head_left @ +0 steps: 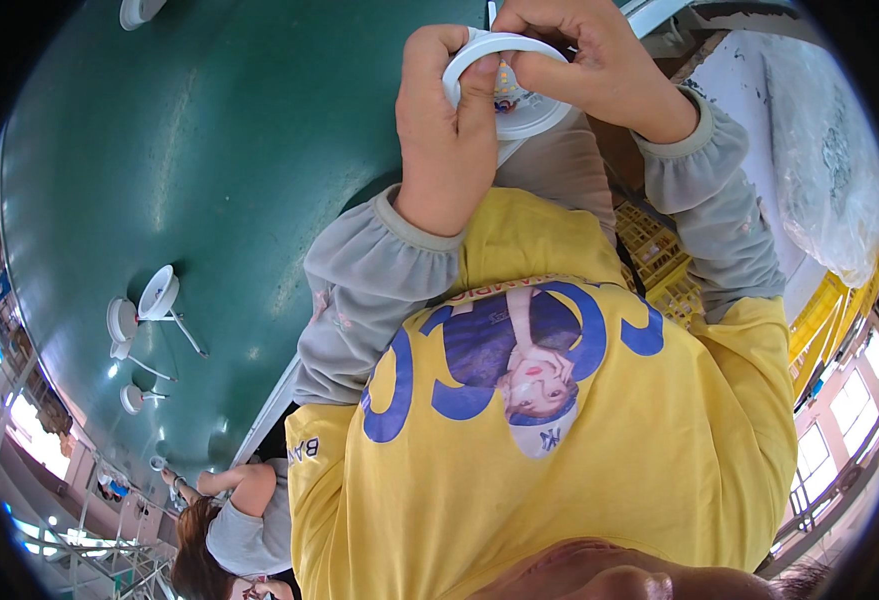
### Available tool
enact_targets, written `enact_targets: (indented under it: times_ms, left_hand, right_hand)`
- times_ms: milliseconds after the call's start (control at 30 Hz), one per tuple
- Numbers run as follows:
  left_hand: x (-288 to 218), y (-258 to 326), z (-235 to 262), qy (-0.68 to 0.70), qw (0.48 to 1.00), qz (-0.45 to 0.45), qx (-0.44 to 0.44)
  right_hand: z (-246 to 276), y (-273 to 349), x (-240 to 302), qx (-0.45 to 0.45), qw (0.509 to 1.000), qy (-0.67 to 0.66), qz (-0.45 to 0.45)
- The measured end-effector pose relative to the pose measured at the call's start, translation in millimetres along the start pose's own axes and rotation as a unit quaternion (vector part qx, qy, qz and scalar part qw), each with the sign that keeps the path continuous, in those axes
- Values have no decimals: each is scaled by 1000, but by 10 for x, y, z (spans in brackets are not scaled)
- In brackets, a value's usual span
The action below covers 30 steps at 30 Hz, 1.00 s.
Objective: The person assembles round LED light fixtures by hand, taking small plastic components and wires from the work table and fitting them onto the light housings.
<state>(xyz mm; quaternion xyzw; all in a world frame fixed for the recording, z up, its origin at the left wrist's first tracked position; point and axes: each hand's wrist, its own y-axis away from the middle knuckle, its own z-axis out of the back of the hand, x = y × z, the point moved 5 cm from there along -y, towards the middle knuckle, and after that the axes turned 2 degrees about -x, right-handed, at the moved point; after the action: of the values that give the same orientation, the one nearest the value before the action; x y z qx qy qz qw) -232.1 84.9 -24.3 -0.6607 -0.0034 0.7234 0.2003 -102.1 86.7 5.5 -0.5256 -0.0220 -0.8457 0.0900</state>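
A round white LED lamp housing point(532, 125) is held up near the top of the view, tilted so that its inside faces me. Small yellow LEDs sit on a board within it, beside some tiny coloured parts. My left hand point(449, 125) is closed round its left side, thumb pressing inside the rim. My right hand point(594, 70) is closed at the upper right of the same housing, thumb and finger reaching into it. Its other fingertips are partly hidden, so whether they pinch a small part cannot be made out.
Along the green table point(249, 200) on the left stand white lamp housings point(159, 293) with stems or wires. Another white piece point(139, 12) lies at the far edge. A co-worker point(244, 520) sits further along. Yellow crates point(659, 255) and a clear plastic bag point(829, 150) are to the right.
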Motion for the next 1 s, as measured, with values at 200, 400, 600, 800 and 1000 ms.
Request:
enact_targets:
  times_ms: [200,400,600,800,1000]
  left_hand:
    - [4,2,-5,33,999,33,-11]
    - [31,28,-6,31,998,56,-21]
    - [9,0,-2,102,992,79,-4]
    - [27,9,9,130,987,83,43]
    - [48,23,24,119,989,66,54]
  right_hand:
    - [10,3,16,-7,1000,-20,9]
    - [28,-2,90,12,999,-19,-31]
    - [16,31,37,40,999,-11,7]
    - [42,15,88,84,991,-53,-93]
    - [53,20,180,111,990,-31,-76]
